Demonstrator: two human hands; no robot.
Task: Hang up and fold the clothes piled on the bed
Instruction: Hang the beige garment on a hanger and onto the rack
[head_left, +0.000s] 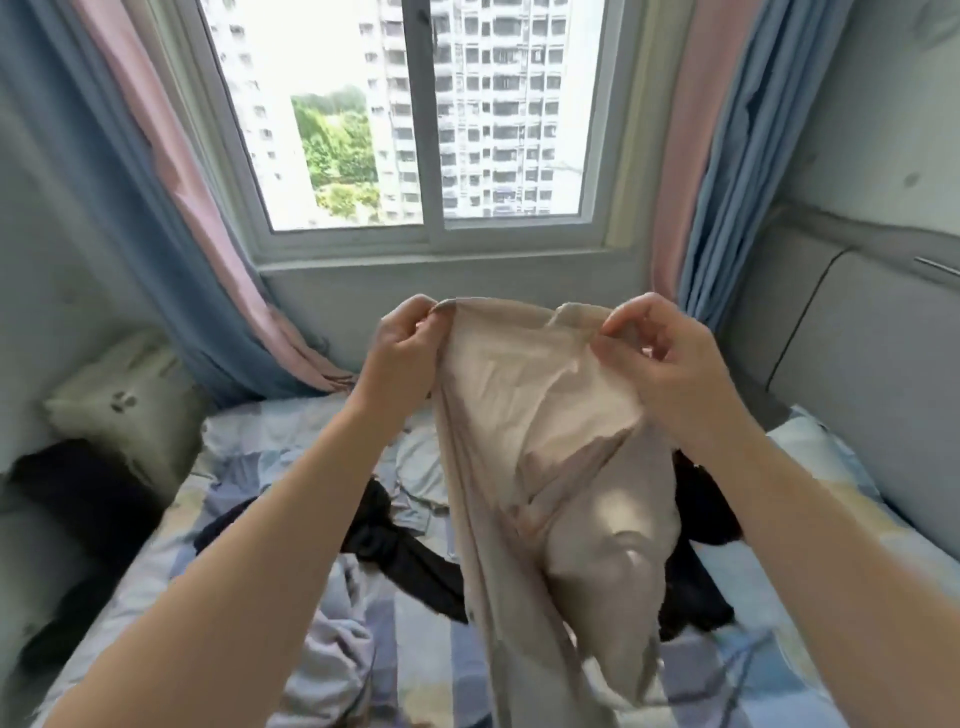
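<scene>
A beige garment (540, 447) hangs in front of me above the bed, held up by its top edge. My left hand (402, 348) pinches the upper left corner. My right hand (660, 348) pinches the upper right edge. The cloth droops down to the bed (270, 447), which has a pale checked sheet. Dark clothes (400, 551) lie in a heap on the sheet beneath and behind the garment, with more black fabric (701, 504) showing to its right. A pale lilac piece (332, 654) lies near the front.
A window (415, 130) with pink and blue curtains (171, 208) faces me past the bed. A cream pillow (130, 405) and a dark item (78, 499) lie at the left. A padded grey headboard (857, 332) runs along the right.
</scene>
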